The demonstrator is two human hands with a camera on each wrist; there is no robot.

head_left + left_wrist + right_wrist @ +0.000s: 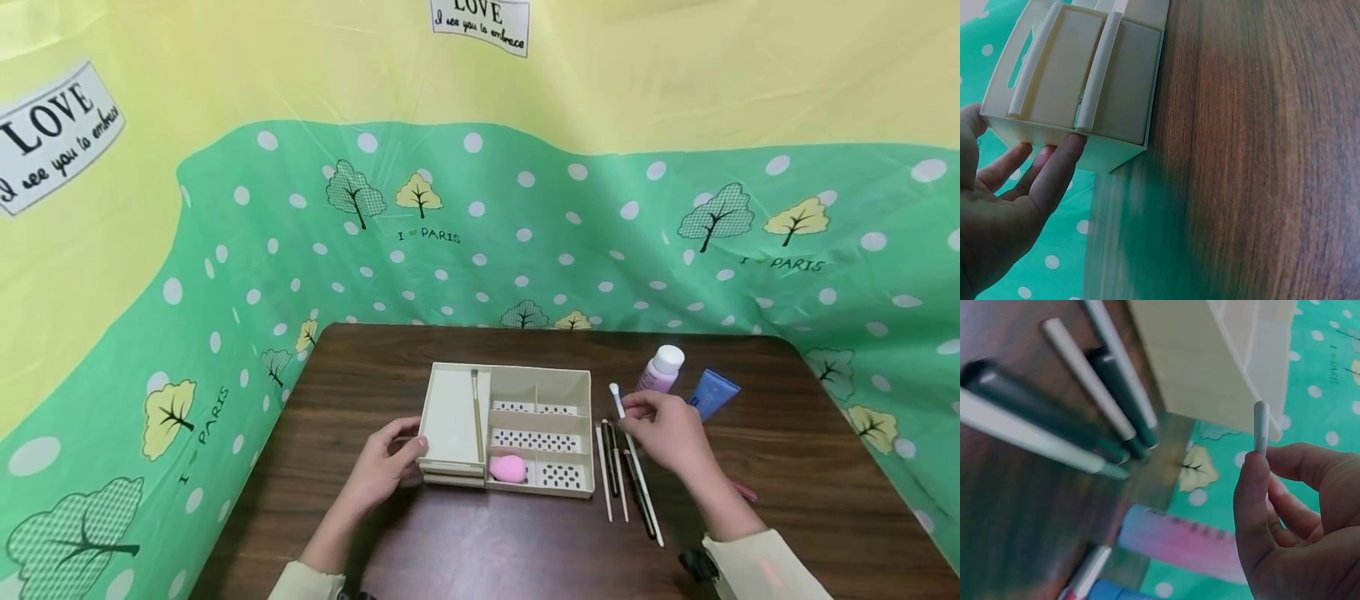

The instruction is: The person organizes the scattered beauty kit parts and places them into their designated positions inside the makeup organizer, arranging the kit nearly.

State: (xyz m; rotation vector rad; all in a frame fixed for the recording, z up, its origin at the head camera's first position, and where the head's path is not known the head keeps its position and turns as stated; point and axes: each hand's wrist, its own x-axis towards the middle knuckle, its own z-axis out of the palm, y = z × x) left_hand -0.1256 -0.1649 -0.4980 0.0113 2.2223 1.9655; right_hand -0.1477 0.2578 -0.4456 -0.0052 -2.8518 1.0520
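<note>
A cream makeup organizer box (540, 377) lies on the table, with a flat lid-like section and two drawer fronts at its left. My left hand (384, 462) grips its left side, thumb at the top edge, fingertips on the side wall in the left wrist view. A makeup brush (477, 417) lies on the flat section. In one compartment sits a pink makeup sponge (509, 468). To the right of the box, my right hand (667, 429) pinches a slim white stick (1262, 422), rounded end up, between thumb and index finger; its lower part is hidden.
Below the right hand lie several brushes and pens, including a white-handled brush (647, 487) and a black pen (640, 496). A pink bottle (657, 377) with a white cap and a blue tube (712, 393) stand behind. A pinkish-red item (744, 490) lies beside the right forearm.
</note>
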